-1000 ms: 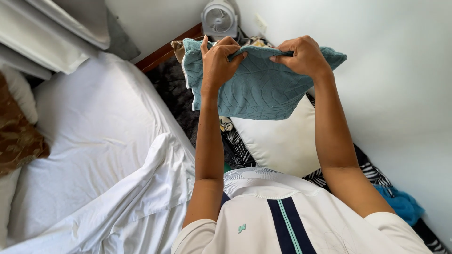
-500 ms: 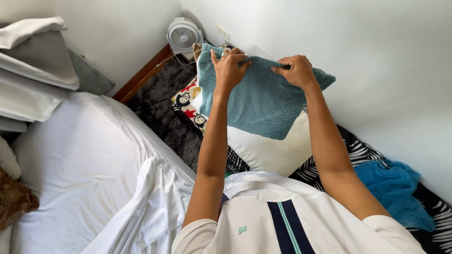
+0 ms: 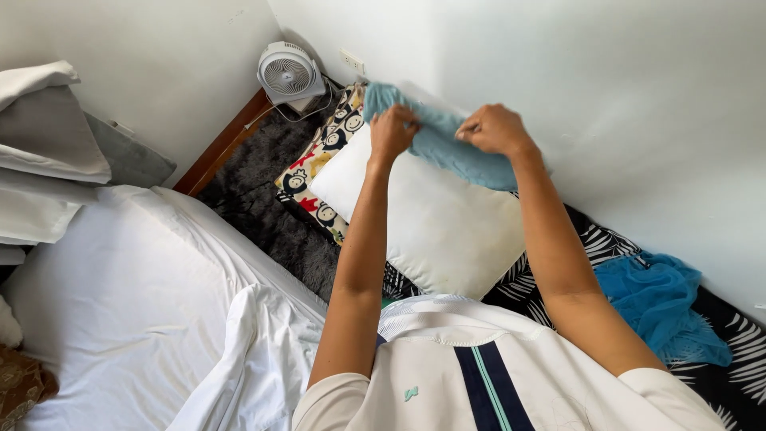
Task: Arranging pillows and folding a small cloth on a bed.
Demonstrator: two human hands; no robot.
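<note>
Above the white pillow, left hand and right hand closed tight on the teal cover, one near each end of its bunched top edge, the cloth slack between and behind them. Cover low over the pillow's far edge, close to the white wall. Beneath the pillow, a cartoon-print cushion and a black-and-white leaf-print cloth. Blue cloth heaped at right along the wall. Small white fan in the corner. Dark rug open between cushion and bed edge. White bedsheet spread at left.
</note>
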